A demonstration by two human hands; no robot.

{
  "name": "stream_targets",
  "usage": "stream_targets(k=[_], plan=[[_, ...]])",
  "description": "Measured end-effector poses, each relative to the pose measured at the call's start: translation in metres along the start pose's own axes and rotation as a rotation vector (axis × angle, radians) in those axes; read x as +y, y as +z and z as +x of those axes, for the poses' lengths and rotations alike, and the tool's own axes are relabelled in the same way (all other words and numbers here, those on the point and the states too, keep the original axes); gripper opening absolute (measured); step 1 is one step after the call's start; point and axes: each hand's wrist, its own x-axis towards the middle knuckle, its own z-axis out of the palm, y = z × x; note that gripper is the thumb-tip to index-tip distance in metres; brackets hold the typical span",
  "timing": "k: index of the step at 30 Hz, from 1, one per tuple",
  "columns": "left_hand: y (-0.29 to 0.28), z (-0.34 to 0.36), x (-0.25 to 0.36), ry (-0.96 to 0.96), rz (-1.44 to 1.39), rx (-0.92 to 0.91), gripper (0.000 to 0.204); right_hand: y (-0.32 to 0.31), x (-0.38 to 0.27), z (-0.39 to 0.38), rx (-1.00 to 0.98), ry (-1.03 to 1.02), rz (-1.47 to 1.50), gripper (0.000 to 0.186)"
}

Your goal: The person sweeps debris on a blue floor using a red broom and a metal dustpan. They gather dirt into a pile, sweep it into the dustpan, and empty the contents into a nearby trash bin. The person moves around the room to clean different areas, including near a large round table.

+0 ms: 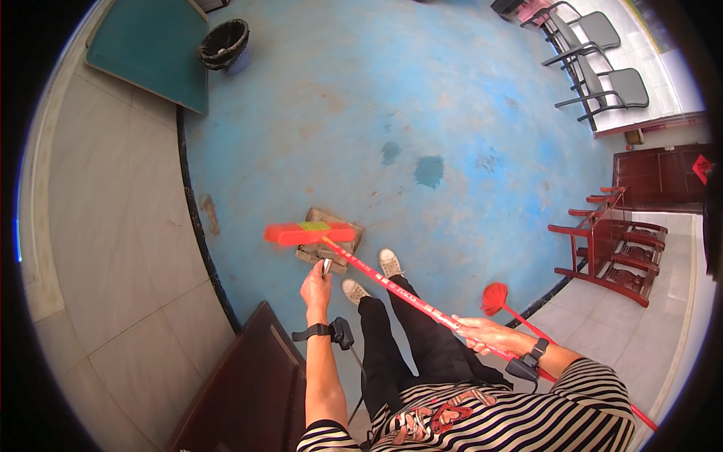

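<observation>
My right hand point(486, 335) is wrapped round the red pole of a broom point(392, 286). Its pole slants up and left to a red broom head with a yellow-green patch in the middle. That head covers part of a dirty, greyish-brown dustpan point(314, 254) in front of my shoes. My left hand point(315, 288) is closed round a handle with a shiny metal end point(326, 267), pointing toward the dustpan; how the two join is hard to see. Whether the broom head touches the dustpan I cannot tell.
A second red brush point(495, 299) with a red pole is at my right. Dark wooden furniture point(241, 388) stands at lower left. A lined bin point(224, 47) and green board point(151, 49) are far left. Grey chairs point(595, 60) and reddish-brown wooden chairs point(614, 248) line the right.
</observation>
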Motion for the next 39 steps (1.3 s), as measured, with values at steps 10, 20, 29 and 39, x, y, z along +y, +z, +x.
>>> stream_targets(k=[10,20,29,39], plan=[[-0.016,-0.033,-0.056,-0.217,-0.494,-0.234,0.035,-0.018,0.008,-0.021,0.097,-0.15,0.25,0.047],[-0.044,-0.086,-0.068,-0.311,-0.699,-0.144,0.035,-0.084,0.016,-0.034,0.249,-0.214,0.274,0.024],[-0.084,-0.118,-0.024,-0.448,-0.787,-0.04,0.03,-0.151,0.057,-0.046,0.286,-0.174,0.358,0.007],[-0.14,-0.124,0.04,-0.592,-0.978,0.098,0.008,-0.189,0.074,-0.041,0.345,-0.333,0.272,0.012]])
